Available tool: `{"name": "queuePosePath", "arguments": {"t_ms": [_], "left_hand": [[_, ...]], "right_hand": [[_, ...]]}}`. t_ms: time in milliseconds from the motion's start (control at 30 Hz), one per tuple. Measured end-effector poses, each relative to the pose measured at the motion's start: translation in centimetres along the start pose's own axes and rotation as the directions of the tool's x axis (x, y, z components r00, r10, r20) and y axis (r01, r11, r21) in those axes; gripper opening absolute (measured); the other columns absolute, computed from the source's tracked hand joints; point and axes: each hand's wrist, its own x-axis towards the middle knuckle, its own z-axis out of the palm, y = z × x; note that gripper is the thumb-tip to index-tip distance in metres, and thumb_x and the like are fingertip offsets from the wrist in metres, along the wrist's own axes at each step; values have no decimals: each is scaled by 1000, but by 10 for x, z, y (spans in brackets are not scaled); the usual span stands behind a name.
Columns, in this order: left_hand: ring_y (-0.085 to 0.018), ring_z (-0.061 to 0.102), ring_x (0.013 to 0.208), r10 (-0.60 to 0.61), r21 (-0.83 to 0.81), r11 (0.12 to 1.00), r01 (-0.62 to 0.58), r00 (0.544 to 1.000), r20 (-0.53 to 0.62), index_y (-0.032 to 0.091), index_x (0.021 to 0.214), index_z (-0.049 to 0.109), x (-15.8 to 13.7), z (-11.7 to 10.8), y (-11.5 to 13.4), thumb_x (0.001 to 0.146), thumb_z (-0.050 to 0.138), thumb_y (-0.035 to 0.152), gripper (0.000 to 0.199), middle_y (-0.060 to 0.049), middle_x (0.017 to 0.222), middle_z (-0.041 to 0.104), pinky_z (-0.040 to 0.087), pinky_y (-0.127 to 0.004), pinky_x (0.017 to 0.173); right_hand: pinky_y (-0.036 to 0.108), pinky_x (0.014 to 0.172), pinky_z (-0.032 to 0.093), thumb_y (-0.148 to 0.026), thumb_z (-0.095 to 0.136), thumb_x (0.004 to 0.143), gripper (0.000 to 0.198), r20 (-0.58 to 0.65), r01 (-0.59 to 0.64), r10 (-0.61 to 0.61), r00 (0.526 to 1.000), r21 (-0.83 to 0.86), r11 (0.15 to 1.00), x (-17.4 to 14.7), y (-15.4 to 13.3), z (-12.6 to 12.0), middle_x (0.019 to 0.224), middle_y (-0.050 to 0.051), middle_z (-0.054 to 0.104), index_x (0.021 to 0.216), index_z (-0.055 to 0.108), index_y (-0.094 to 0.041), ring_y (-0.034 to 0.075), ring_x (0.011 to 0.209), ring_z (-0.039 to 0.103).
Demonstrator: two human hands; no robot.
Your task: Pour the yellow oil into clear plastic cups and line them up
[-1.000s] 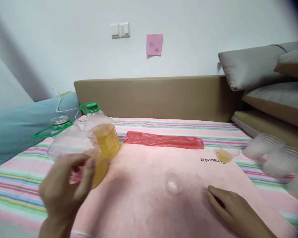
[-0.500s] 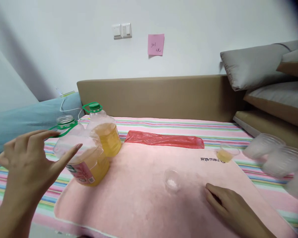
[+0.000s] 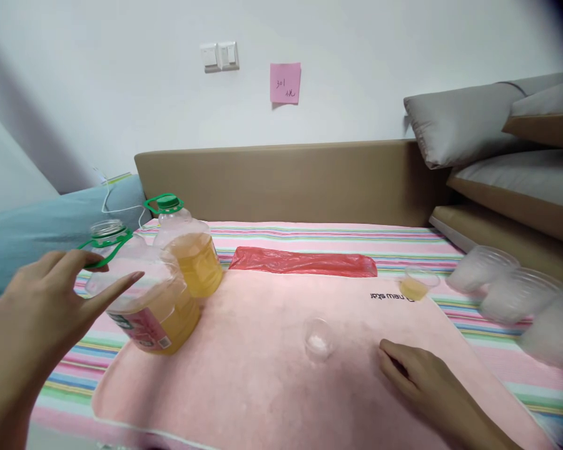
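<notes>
My left hand [image 3: 56, 294] is at the uncapped plastic bottle [image 3: 152, 312] of yellow liquid. Its fingertips touch the green carry handle [image 3: 122, 245] around the neck, while the thumb stands apart in front of the bottle. My right hand [image 3: 417, 375] rests on the pink mat [image 3: 263, 387] with its fingers curled in and nothing visible in them. To its left stands a small clear cup [image 3: 318, 340] with something white in the bottom. A second bottle [image 3: 194, 259], with a green cap, stands just behind the first.
A folded red plastic bag [image 3: 303, 262] lies along the mat's far edge. A clear cup with yellow liquid [image 3: 413, 287] stands at the far right corner. Several stacks of clear cups [image 3: 520, 297] lie on the striped sheet. Grey cushions [image 3: 469, 122] are piled at the right.
The view has shifted slightly to the right. My left fingers have curled down a little more at the green handle. The right hand stays on the mat.
</notes>
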Motion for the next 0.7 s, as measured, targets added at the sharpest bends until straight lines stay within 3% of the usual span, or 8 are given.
{"name": "queuePosePath", "arguments": {"t_ms": [100, 267, 333, 500, 633, 700], "left_hand": [[-18, 57, 74, -20, 12, 1000, 20, 1000, 19, 24, 89, 58, 6, -8, 12, 86, 66, 69, 46, 1, 89, 59, 34, -25, 63], [-14, 40, 57, -144, 23, 990, 143, 974, 176, 21, 67, 47, 20, -24, 37, 88, 63, 67, 53, 3, 63, 42, 19, -30, 57], [-14, 40, 55, -201, 30, 979, 200, 957, 207, 21, 67, 52, 24, -28, 44, 89, 60, 69, 54, 3, 60, 42, 20, -31, 57], [-18, 55, 67, -303, -17, 948, 317, 919, 253, 20, 89, 74, 28, -29, 49, 87, 58, 71, 54, 0, 72, 58, 29, -29, 60], [-23, 65, 82, -365, -48, 918, 394, 884, 292, 20, 98, 79, 31, -30, 51, 81, 63, 67, 53, -2, 80, 69, 35, -28, 66], [-22, 65, 81, -374, -66, 910, 409, 880, 293, 18, 97, 79, 31, -32, 54, 83, 62, 66, 52, -1, 75, 66, 35, -27, 67]], "right_hand": [[34, 63, 28, -46, 28, 106, 41, -2, -2, 2, 1000, 2, 1000, 1, -3, -3, 67, 1, 54, 73, 35, -23, 21, 63, 53], [34, 63, 28, -48, 27, 106, 42, 14, -24, 24, 1000, -17, 1000, 1, -5, -4, 67, 1, 53, 73, 34, -22, 21, 64, 52], [34, 64, 27, -48, 26, 106, 42, 14, -21, 21, 1000, -20, 1000, 1, -5, -3, 67, 0, 53, 74, 34, -22, 20, 64, 52], [34, 63, 27, -44, 29, 106, 40, 10, -6, 6, 1000, 8, 1000, 0, -4, -3, 67, 1, 53, 74, 34, -22, 20, 62, 52], [34, 62, 26, -43, 30, 107, 40, -20, 15, -15, 1000, 10, 1000, 0, -5, -3, 66, 1, 53, 73, 34, -22, 20, 62, 51], [34, 62, 26, -44, 28, 107, 40, -20, 2, -2, 1000, -4, 1000, 0, -5, -4, 65, 1, 51, 73, 33, -22, 20, 62, 50]]}}
